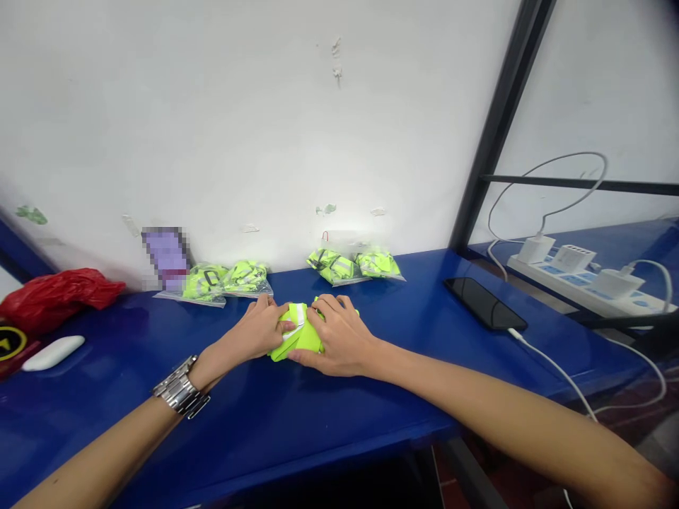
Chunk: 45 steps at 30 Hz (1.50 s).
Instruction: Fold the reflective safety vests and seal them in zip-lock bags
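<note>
A bundled neon-yellow reflective vest [300, 341] with a pale silver strip lies on the blue table [254, 431] between both hands. My left hand [264, 326] grips its left side, thumb on top and the other fingers partly hidden behind. Over its right side bends my right hand [339, 336], fingers curled on the far part and thumb along the near edge. Behind them, against the wall, several clear bags hold similar yellow bundles: a pair of bags [228, 283] to the left and another pair [353, 267] to the right.
A black phone [485, 304] with a white cable rests at the right. Beyond the dark metal frame [493, 113] stands a power strip [583, 279] with chargers. At the left are a red plastic bag [53, 297], a white case [54, 353] and a blurred purple item [167, 256].
</note>
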Each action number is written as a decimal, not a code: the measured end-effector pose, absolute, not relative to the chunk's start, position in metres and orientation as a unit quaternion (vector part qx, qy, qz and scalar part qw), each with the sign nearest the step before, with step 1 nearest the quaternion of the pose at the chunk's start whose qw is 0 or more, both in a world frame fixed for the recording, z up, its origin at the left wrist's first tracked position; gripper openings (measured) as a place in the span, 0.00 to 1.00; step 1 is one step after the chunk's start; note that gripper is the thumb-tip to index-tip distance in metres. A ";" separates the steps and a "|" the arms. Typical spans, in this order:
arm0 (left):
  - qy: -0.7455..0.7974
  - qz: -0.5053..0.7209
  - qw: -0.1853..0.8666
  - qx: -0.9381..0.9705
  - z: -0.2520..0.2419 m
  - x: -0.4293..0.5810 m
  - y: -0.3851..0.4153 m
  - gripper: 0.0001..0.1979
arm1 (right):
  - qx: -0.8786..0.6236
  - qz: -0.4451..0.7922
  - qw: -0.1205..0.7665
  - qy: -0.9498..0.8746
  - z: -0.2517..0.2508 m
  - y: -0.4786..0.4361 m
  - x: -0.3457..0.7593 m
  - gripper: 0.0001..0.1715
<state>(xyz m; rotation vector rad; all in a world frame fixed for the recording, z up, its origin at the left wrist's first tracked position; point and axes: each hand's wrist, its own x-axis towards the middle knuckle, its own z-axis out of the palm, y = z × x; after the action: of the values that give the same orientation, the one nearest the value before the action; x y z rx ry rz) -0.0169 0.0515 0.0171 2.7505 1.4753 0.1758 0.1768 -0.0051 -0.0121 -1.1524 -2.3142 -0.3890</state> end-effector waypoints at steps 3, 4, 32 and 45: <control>0.473 0.123 -0.052 0.871 0.012 -0.018 0.046 0.32 | -0.431 -0.110 0.240 -0.863 -0.012 -0.006 0.178 0.51; 0.461 0.148 -0.083 0.871 0.009 -0.018 0.045 0.35 | -0.432 -0.100 0.231 -0.866 -0.012 -0.004 0.179 0.54; 0.384 0.071 -0.011 0.920 0.002 -0.013 0.051 0.22 | -0.378 0.045 0.250 -0.890 -0.014 0.040 0.210 0.37; 0.377 0.217 0.003 0.900 0.009 -0.010 0.039 0.19 | -0.407 0.209 0.359 -0.813 -0.005 0.031 0.203 0.23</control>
<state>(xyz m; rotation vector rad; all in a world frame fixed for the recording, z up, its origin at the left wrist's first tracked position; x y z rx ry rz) -0.0100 0.0386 0.0090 2.8237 1.1813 0.6813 0.2034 0.0310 -0.0048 -1.0506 -2.0983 0.5401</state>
